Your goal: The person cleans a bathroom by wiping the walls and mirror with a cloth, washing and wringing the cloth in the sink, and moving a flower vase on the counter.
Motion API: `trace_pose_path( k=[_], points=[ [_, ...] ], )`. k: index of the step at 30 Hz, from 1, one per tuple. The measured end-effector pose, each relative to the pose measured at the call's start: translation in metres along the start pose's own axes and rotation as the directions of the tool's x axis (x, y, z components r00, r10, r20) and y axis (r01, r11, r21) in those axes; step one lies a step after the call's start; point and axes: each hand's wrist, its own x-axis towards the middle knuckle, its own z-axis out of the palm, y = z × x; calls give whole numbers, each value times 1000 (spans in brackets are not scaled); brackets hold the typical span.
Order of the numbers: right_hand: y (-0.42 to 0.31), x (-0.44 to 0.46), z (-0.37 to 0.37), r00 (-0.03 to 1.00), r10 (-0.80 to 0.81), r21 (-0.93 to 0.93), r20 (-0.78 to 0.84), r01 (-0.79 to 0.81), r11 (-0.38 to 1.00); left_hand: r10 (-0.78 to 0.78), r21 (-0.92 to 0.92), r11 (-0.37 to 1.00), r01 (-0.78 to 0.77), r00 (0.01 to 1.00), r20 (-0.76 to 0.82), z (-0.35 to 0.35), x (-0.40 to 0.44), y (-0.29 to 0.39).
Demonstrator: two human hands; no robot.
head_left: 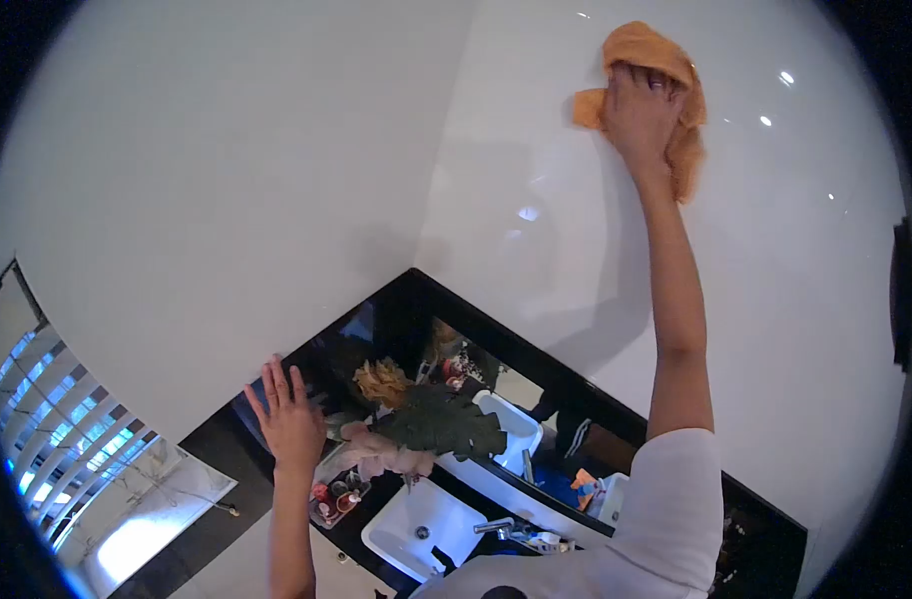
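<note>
My right hand (pixel 641 118), arm stretched up, presses an orange cloth (pixel 687 95) against the glossy white wall (pixel 785 260). Part of the cloth folds over my fingertips, and the rest hangs down beside the wrist. Lower left, my left hand (pixel 290 424) lies with fingers spread on the black wall band (pixel 321 349), close to its border with the white wall. Nothing is in that hand. Just to its right are pink flowers (pixel 381 451) and a large dark green leaf (pixel 446 424).
Below stand a white sink (pixel 421 524) with a chrome faucet (pixel 496 525) and a tray of small bottles (pixel 336 497). A mirror (pixel 521 384) reflects the basin. Window blinds (pixel 72 414) are at the left, and a dark fixture (pixel 902 295) at the right edge.
</note>
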Motion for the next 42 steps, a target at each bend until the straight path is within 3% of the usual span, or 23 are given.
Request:
trace_pose_path(
  k=[1, 2, 4, 5, 8, 10, 11, 12, 13, 14, 16, 17, 18, 20, 23, 25, 30, 33, 35, 37, 38, 40, 42],
  points=[
    [-2, -7, 1, 1000, -14, 0, 9, 14, 1000, 1, -12, 1000, -1, 1000, 12, 4, 1, 1],
    [-11, -17, -4, 972, 7, 53, 236, -20, 998, -12, 29, 999, 12, 1000, -7, 7, 1, 3],
    [-43, -49, -24, 742, 6, 140, 671, -134, 981, -36, 82, 996, 38, 999, -21, 12, 0, 9],
    [-68, -97, -14, 634, -118, 154, 764, -2, 988, -30, 80, 996, 30, 999, -11, 12, -1, 12],
    [-145, -224, -53, 820, -346, 636, 456, -28, 771, -71, 40, 997, 71, 997, 4, 10, 1, 14],
    [-149, -222, -118, 842, -270, 824, 466, -302, 479, -63, 45, 997, 63, 998, -3, 9, 0, 11],
    [-141, -204, -133, 772, -242, 798, 588, -505, 329, -62, 43, 997, 63, 998, -7, 9, 0, 9],
    [-127, -175, -143, 472, -306, 520, 827, -849, 97, -53, 45, 998, 53, 999, 2, 9, 1, 6],
    [-119, -162, -144, 109, -446, 72, 888, -993, -97, -37, 52, 998, 36, 999, 17, 9, -1, 2],
    [-96, -154, -129, 221, -389, 201, 895, -975, -93, -32, 53, 998, 32, 999, 13, 10, -1, -2],
    [-33, -124, -83, 752, -178, 727, 634, -502, 468, 8, 157, 988, -6, 1000, -14, 15, -3, -6],
    [-2, -103, -62, 865, -161, 638, 476, -213, 740, 3, 150, 989, -1, 1000, -13, 14, -4, -5],
    [25, -77, -52, 893, -192, 262, 407, 88, 961, -8, 109, 994, 9, 1000, -7, 12, -5, -3],
    [40, -38, -30, 955, -106, 42, 276, 98, 994, -28, 73, 997, 29, 1000, -6, 10, -3, -1],
    [3, -15, 18, 931, 23, 137, 366, -78, 988, -40, 43, 998, 42, 999, -33, 11, -6, 4],
    [-57, -14, 45, 778, 104, 153, 620, -250, 956, -63, -49, 997, 61, 997, -38, 10, -10, 6],
    [-246, -123, 30, 923, -287, 324, 258, 197, 925, -77, -97, 992, 81, 996, 41, -14, -46, 3],
    [-307, -242, 12, 917, -218, 528, 333, 10, 849, -144, -107, 982, 158, 981, 131, -35, -76, -16],
    [-300, -274, -26, 678, -268, 704, 685, -519, 486, -183, -100, 976, 195, 977, 112, -47, -95, -29],
    [-275, -247, -54, 649, -194, 674, 736, -674, 304, -222, -104, 967, 231, 971, 92, -64, -111, -36],
    [-266, -220, -63, 655, -202, 684, 728, -672, 284, -222, -103, 967, 231, 971, 89, -69, -119, -42],
    [-246, -152, -63, 772, -16, 768, 635, -634, -89, -241, -91, 964, 249, 967, 82, -73, -125, -49],
    [-242, -82, -47, 803, 222, 830, 553, -553, -64, -232, -94, 966, 239, 969, 85, -71, -124, -50]
  ],
)
